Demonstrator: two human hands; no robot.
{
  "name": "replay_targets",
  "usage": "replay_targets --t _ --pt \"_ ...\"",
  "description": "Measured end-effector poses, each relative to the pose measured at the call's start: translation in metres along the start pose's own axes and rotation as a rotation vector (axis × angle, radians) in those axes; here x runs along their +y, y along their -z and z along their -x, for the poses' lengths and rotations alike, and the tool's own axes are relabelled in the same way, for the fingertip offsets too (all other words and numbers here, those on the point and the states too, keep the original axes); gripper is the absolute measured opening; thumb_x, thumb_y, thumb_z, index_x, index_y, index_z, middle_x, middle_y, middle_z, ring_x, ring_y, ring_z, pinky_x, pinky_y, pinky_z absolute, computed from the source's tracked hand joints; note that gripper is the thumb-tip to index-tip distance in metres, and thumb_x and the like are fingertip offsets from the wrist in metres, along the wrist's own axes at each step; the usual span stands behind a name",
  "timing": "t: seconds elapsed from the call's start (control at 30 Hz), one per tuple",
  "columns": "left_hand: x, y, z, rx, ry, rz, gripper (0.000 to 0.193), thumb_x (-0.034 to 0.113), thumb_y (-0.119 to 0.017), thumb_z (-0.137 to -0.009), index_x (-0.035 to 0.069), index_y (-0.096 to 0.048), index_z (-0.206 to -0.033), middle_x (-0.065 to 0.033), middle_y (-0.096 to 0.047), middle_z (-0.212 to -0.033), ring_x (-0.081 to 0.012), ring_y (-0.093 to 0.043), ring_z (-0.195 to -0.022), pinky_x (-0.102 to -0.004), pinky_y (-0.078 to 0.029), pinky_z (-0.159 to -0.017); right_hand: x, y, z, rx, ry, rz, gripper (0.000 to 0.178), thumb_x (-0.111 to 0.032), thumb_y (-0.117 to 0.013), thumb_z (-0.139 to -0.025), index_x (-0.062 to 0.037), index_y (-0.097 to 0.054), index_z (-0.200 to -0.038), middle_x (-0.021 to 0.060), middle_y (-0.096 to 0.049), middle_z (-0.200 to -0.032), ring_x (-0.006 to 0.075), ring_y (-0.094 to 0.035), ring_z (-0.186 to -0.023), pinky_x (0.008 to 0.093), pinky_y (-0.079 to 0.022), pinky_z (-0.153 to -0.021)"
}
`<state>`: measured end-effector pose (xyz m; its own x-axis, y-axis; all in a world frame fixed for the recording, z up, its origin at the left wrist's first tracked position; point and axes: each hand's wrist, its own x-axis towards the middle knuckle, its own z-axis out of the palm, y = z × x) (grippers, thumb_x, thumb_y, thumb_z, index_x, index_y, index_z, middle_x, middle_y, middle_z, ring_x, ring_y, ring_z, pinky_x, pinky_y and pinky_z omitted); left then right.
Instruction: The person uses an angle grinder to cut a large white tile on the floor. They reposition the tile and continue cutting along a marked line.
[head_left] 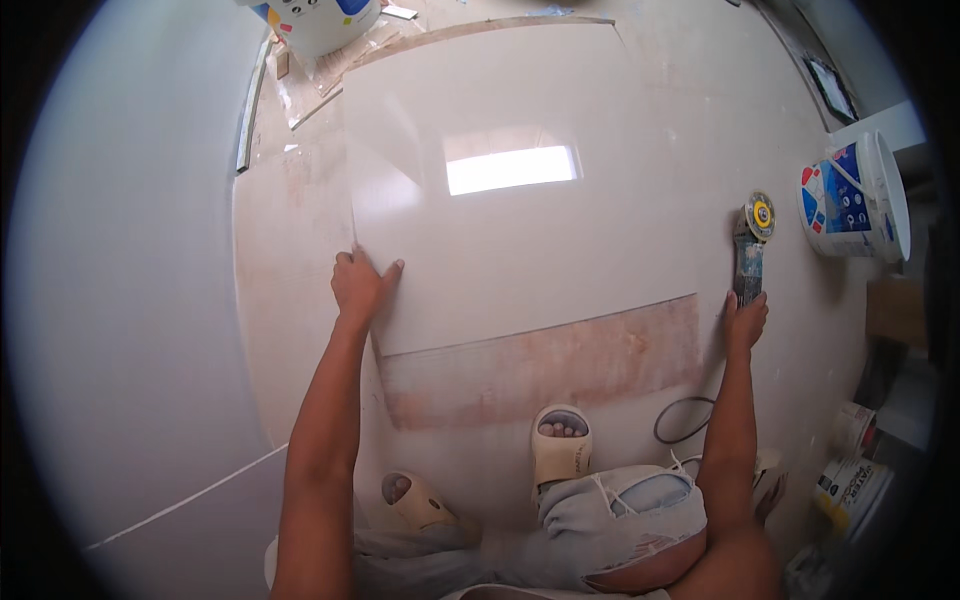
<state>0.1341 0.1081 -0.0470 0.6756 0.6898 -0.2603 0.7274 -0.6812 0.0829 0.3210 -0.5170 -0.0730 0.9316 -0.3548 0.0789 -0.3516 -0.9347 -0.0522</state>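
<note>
Pale, glossy floor [790, 345] is spreading beneath everything, and a smooth whitish wall [130, 260] is bounding it along the left. Next in size, a large off-white tile [520, 250] is lying flat on the floor in the middle of the view, its polished face mirroring a bright rectangle of light. Light grey trousers [625, 520], ripped and smudged, are covering the person's legs at the lower edge. Between the legs and the tile, a reddish-brown strip [540, 370] is showing along the tile's near edge.

Two white buckets with coloured printing are standing farther out: one bucket [325, 22] beyond the tile's far left corner, the other bucket [850, 200] at the right, well apart from the tile. Smaller than these, an angle grinder [748, 255] is pointing away from the person, to the right of the tile, its yellow-centred disc [762, 213] at the far end; whether it is resting on the floor, I cannot tell. Cream sandals are holding the feet, the right sandal [562, 458] sitting just beside the strip's near edge, the left sandal [425, 508] sitting farther back.

The right hand [745, 322] is wrapping around the near end of the grinder's body. The left hand [362, 288] is touching the tile at its left edge, thumb spreading away from the fingers; whether the fingertips are hooking under, I cannot tell. Thinnest of all, a dark cable [685, 399] is looping on the floor near the right forearm.
</note>
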Motion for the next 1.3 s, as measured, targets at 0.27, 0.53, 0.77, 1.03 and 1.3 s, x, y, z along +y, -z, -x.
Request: replay_targets --t 0.27,0.53,0.77,1.03,1.3 --pt "-0.009 -0.002 0.047 -0.143 0.232 0.098 0.083 0.063 -0.071 -0.08 -0.009 -0.058 -0.118 -0.028 -0.064 -0.114 -0.0422 -0.066 -0.105 -0.0483 -0.054 -0.088 0.014 -0.001 -0.079 -0.203 -0.029 -0.24 0.062 -0.025 -0.077 -0.073 0.0081 -0.051 -0.119 0.0229 -0.067 -0.1 0.0387 -0.069 -0.092 0.049 -0.055 -0.081" --pt "0.0 -0.007 0.06 -0.184 0.258 0.082 0.086 0.067 -0.071 -0.076 -0.009 -0.061 -0.115 -0.0273 -0.064 -0.117 -0.0409 -0.065 -0.109 -0.0462 -0.053 -0.091 -0.056 0.086 0.021 -0.736 -0.074 -1.552 0.039 -0.021 -0.078 -0.081 0.0004 -0.06 -0.108 0.0107 -0.068 -0.09 0.0207 -0.07 -0.076 0.0358 -0.06 -0.068" --pt "0.002 -0.024 0.084 -0.187 0.21 0.224 0.091 0.067 -0.076 -0.07 -0.01 -0.061 -0.117 -0.0274 -0.065 -0.117 -0.04 -0.065 -0.109 -0.0451 -0.052 -0.093 -0.172 0.123 0.073 -0.8 0.293 -1.541 0.047 -0.013 -0.077 -0.076 0.0003 -0.054 -0.115 0.0104 -0.066 -0.092 0.0191 -0.069 -0.074 0.0352 -0.062 -0.067" --pt "0.02 0.002 0.114 -0.075 -0.252 0.092 0.079 0.052 -0.077 -0.08 -0.005 -0.054 -0.129 -0.0225 -0.066 -0.113 -0.0381 -0.066 -0.102 -0.0451 -0.052 -0.089 -0.304 0.104 0.152 -0.989 0.369 -1.569 0.04 -0.013 -0.082 -0.079 -0.0007 -0.056 -0.107 0.0048 -0.063 -0.083 0.0116 -0.062 -0.061 0.0268 -0.054 -0.054" --pt "0.101 0.039 0.124 0.26 -0.374 0.103 0.039 0.031 -0.077 -0.084 0.005 -0.052 -0.1 -0.0148 -0.063 -0.09 -0.0368 -0.064 -0.081 -0.0476 -0.05 -0.072 -0.368 0.112 0.206 -0.928 0.504 -1.008 0.074 -0.036 -0.08 -0.063 0.0067 -0.053 -0.118 0.026 -0.068 -0.105 0.039 -0.069 -0.099 0.0419 -0.056 -0.087"
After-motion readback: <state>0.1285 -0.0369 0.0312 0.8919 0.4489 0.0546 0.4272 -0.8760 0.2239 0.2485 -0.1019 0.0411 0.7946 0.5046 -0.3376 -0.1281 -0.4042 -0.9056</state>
